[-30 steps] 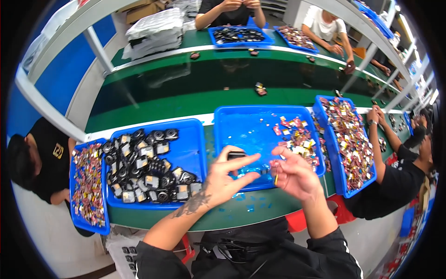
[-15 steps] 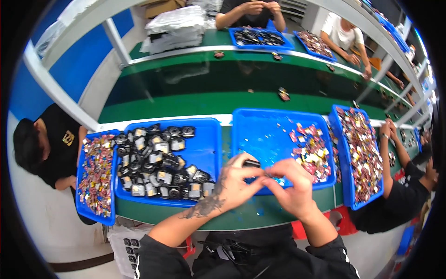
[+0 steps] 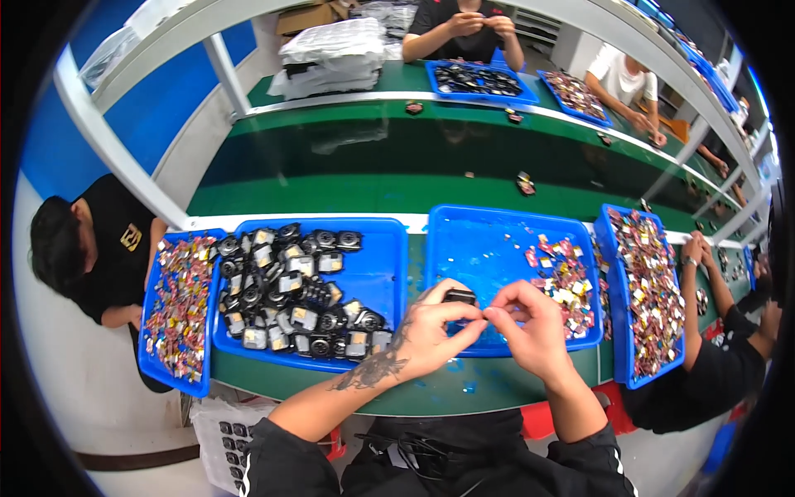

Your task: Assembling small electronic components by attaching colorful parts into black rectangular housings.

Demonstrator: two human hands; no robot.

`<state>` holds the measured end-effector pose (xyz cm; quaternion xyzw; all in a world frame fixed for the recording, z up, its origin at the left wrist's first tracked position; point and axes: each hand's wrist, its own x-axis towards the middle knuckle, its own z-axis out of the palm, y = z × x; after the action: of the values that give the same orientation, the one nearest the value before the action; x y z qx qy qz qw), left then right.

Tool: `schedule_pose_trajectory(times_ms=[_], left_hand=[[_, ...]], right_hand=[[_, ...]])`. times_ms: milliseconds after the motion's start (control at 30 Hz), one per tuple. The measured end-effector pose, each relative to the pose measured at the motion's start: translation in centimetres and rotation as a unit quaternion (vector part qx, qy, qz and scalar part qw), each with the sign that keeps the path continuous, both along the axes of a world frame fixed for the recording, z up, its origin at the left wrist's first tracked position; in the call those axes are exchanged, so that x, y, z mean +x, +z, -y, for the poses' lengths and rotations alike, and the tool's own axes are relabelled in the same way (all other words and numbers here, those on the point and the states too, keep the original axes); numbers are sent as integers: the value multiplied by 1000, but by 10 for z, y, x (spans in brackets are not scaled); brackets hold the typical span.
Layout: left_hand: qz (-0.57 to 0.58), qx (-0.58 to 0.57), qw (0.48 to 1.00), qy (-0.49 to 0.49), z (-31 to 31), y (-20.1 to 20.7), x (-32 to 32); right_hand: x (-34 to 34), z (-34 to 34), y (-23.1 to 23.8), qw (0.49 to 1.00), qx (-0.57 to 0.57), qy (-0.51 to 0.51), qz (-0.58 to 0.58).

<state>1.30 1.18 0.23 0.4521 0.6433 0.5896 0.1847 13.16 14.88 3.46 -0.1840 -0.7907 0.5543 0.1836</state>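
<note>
My left hand (image 3: 432, 330) is closed around a small black housing (image 3: 460, 296), whose dark end sticks out above the fingers; the rest is hidden. Thumb and forefinger of that hand are pinched together. My right hand (image 3: 532, 327) meets them, thumb and forefinger also pinched; what lies between, if anything, is too small to make out. Both hands are over the near part of a blue tray (image 3: 472, 240) with small pinkish parts (image 3: 571, 286) at its right side. Left of it, another blue tray (image 3: 377, 265) holds many black camera-like housings (image 3: 290, 286) with grey and pale faces.
Narrow blue bins of small parts flank the trays at left (image 3: 178, 315) and right (image 3: 650, 298). Beyond runs a green conveyor (image 3: 373, 195) carrying a few parts. Co-workers sit left, right and across it. White metal posts (image 3: 116, 141) frame the bench; wrapped stacks (image 3: 331, 58) stand at the far left.
The view has shifted slightly, so the scene sits lower and to the right. My hands stay together at the fingertips, with the right fingers slightly changed in pose.
</note>
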Motion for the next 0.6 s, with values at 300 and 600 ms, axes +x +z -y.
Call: schedule_pose_trajectory(times_ms=[300,600], left_hand=[[62,-12,997,43,5,-11,-12],[295,-18,954,-46,-2,-3,-15]], right_hand=[[-14,17,-11,934,344,-20,-96],[1,-20,-17,997,64,10,53]])
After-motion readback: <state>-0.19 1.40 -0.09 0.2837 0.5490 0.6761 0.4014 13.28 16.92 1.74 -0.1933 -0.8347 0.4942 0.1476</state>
